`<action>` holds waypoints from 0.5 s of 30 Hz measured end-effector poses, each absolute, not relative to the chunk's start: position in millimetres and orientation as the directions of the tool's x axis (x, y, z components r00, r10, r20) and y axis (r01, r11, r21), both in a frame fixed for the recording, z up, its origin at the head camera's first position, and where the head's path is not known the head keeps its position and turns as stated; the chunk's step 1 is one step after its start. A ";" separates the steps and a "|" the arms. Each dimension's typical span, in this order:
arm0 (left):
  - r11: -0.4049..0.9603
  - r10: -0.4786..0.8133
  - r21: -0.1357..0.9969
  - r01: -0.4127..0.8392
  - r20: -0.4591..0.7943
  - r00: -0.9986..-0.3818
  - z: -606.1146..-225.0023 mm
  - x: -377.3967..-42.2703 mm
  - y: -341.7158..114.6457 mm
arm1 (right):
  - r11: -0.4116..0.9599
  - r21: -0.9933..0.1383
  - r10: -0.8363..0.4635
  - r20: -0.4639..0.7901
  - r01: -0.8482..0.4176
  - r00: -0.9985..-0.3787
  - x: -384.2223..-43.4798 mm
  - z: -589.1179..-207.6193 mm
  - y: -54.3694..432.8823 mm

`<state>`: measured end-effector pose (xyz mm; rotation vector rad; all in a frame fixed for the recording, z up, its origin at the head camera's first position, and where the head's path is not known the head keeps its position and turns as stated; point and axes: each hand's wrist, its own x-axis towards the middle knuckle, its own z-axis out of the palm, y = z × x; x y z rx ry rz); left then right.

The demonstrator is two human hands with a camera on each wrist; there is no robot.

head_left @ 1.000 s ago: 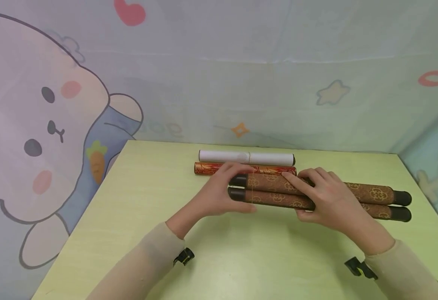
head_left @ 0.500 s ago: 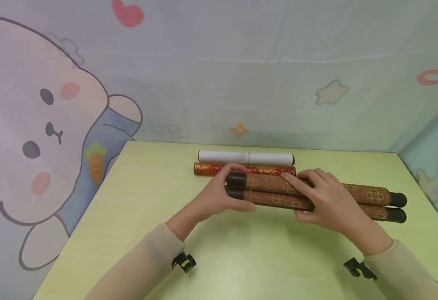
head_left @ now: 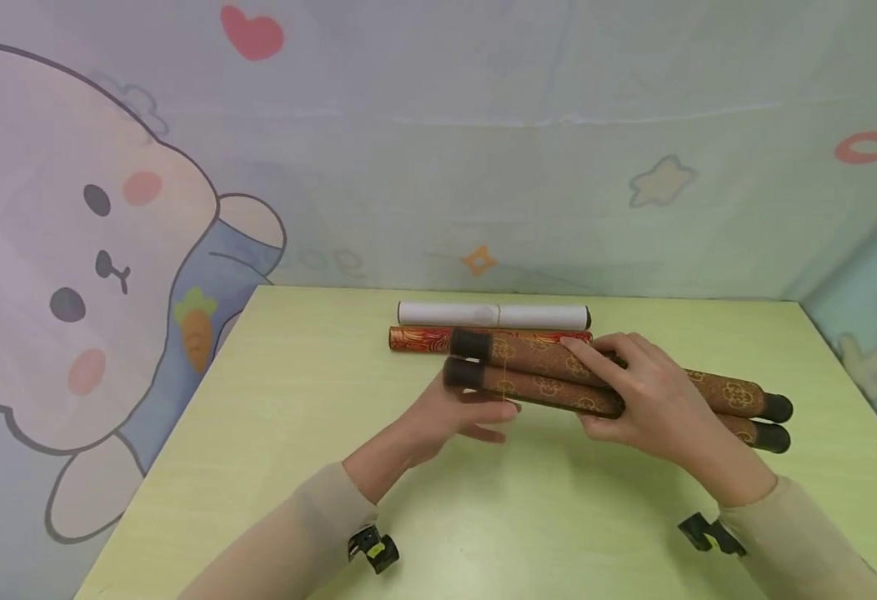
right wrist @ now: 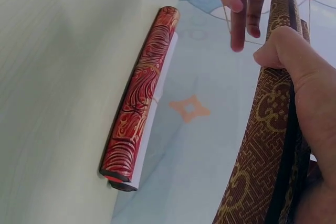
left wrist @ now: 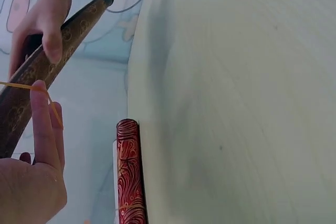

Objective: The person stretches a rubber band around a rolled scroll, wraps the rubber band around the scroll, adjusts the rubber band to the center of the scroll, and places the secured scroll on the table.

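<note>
My right hand (head_left: 656,400) grips a brown, gold-patterned scroll (head_left: 539,358) with two parallel rollers and black end caps, raised over the table. Its thumb lies along the near side in the right wrist view. At the scroll's left end is my left hand (head_left: 438,425), partly hidden behind the caps. A thin yellow rubber band (left wrist: 18,85) runs from the scroll over the left fingertips. Those fingers look extended in both wrist views, with the band (right wrist: 227,17) stretched out from the scroll.
A red and gold patterned roll (head_left: 419,338) lies at the table's back, partly covered by the scroll. Behind it lies a white roll (head_left: 438,313) with a thin band. A cartoon-printed cloth (head_left: 423,167) hangs behind the pale yellow-green table (head_left: 296,375).
The scroll's left end has risen slightly and the whole scroll has shifted left. My left hand has moved from around the caps to below them, its fingers now in front of the lower roller.
</note>
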<state>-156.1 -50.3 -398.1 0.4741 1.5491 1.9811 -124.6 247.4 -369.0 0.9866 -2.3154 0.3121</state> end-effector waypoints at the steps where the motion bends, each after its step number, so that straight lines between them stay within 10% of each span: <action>1: -0.151 0.633 0.964 -0.220 -0.076 -0.770 -398.5 -154.9 -48.6 | 0.697 0.016 -0.575 0.609 -0.717 -0.546 -125.2 -369.1 246.5; 15: 0.090 0.544 0.990 -0.108 -0.140 -0.827 -409.2 -146.5 -37.9 | 0.715 0.057 -0.575 0.615 -0.697 -0.539 -136.9 -362.7 244.0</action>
